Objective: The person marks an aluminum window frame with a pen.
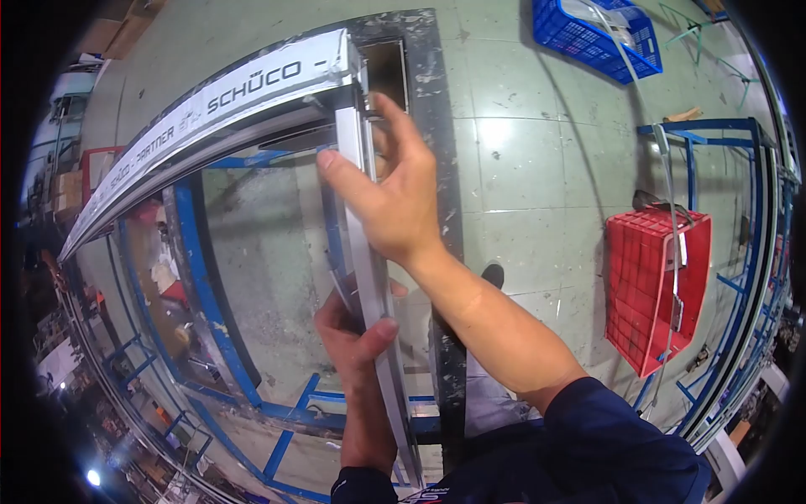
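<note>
A long silver metal profile [363, 252] runs from the lower centre up to a corner, where it meets a profile wrapped in white film with SCHÜCO lettering [252, 88]. My right hand [386, 185] is around the silver profile just below that corner, thumb on its left side and fingers on its right. Lower down, my left hand [357, 332] grips the same profile from the left, its thumb lying across the front. Part of the left hand's fingers is hidden behind the profile.
Blue metal stands [197, 260] with dark padded bars lie under the frame. A red crate [638, 286] is on the floor at the right, a blue crate [558, 29] at the top right. A blue rack [751, 218] stands at the far right.
</note>
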`<state>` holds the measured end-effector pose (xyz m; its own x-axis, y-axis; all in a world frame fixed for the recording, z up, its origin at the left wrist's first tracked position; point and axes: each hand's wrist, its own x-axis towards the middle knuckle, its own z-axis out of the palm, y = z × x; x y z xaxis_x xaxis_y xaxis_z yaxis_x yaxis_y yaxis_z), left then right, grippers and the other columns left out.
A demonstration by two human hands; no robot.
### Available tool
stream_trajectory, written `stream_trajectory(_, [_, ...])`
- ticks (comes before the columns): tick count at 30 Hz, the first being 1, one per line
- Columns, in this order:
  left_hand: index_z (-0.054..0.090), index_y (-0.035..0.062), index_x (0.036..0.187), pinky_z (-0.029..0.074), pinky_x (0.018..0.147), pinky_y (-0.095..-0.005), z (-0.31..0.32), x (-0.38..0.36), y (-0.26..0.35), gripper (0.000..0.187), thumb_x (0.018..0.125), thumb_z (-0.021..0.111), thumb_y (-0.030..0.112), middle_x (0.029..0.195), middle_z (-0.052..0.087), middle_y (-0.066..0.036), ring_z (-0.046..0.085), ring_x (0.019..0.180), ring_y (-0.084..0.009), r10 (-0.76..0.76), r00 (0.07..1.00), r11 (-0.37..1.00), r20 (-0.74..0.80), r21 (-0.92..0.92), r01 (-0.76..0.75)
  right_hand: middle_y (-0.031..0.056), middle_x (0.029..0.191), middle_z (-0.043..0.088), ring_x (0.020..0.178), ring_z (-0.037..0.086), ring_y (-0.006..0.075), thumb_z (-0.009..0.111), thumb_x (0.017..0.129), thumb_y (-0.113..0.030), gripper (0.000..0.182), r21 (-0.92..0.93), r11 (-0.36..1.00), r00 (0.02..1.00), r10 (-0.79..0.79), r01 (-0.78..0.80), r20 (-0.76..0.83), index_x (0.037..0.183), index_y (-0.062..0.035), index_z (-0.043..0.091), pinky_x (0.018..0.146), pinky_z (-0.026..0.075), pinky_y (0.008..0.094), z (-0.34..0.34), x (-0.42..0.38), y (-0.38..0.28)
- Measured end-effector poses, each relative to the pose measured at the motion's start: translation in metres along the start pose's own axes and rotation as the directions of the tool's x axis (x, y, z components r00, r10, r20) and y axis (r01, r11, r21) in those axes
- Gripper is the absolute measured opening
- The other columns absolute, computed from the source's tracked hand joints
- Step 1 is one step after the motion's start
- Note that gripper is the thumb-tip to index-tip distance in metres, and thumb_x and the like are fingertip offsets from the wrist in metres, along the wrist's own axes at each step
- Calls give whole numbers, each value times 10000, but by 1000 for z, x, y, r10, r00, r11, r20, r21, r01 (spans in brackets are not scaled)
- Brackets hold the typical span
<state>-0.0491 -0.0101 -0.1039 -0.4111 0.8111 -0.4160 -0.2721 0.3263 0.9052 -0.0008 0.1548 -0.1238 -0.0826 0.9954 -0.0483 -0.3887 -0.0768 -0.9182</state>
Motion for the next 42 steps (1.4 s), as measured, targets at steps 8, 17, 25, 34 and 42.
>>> stream_trajectory(8, [651, -101, 1227, 481, 861, -295, 2, -1, 1, 736, 689, 886, 343, 1002, 739, -116, 656, 914, -167, -7, 1000, 1000, 17, -26, 7, 197, 1050, 746, 922, 719, 186, 786, 835, -165, 780, -38, 999, 999, 1, 1, 41, 1419, 194, 414, 846, 544, 298, -4, 2, 0])
stream_trajectory(17, [652, -92, 1230, 478, 855, -295, 4, 0, 1, 737, 684, 882, 347, 975, 743, -112, 652, 913, -159, 8, 1000, 1000, 19, -20, -8, 145, 1128, 704, 970, 647, 128, 767, 897, -143, 776, -75, 997, 993, 1, 7, 114, 1475, 198, 377, 872, 516, 261, -7, 4, -2])
stream_trajectory(25, [640, -98, 1242, 480, 799, -281, 4, 0, 1, 745, 684, 872, 338, 969, 740, -122, 650, 883, -154, 13, 1000, 1000, 19, -22, -13, 99, 1020, 726, 883, 646, 96, 763, 902, -124, 752, -55, 998, 995, -21, 26, 101, 1471, 193, 388, 814, 521, 240, -7, 5, 5])
stream_trajectory(34, [664, -78, 1199, 485, 801, -269, 4, -1, 4, 654, 686, 843, 287, 994, 744, -110, 651, 871, -141, -5, 1000, 999, 22, -35, 6, 120, 1007, 734, 882, 660, 101, 764, 894, -117, 740, -37, 998, 995, -42, 46, 91, 1465, 187, 403, 792, 525, 235, -6, 6, 9])
stream_trajectory(42, [670, -79, 1198, 510, 763, -263, 6, -3, 7, 620, 686, 824, 234, 985, 750, -107, 662, 831, -123, -37, 999, 997, 14, -68, 38, 98, 960, 739, 799, 650, 91, 777, 889, -157, 737, -54, 998, 995, 15, -10, 98, 1457, 168, 439, 706, 512, 216, -5, 5, -4])
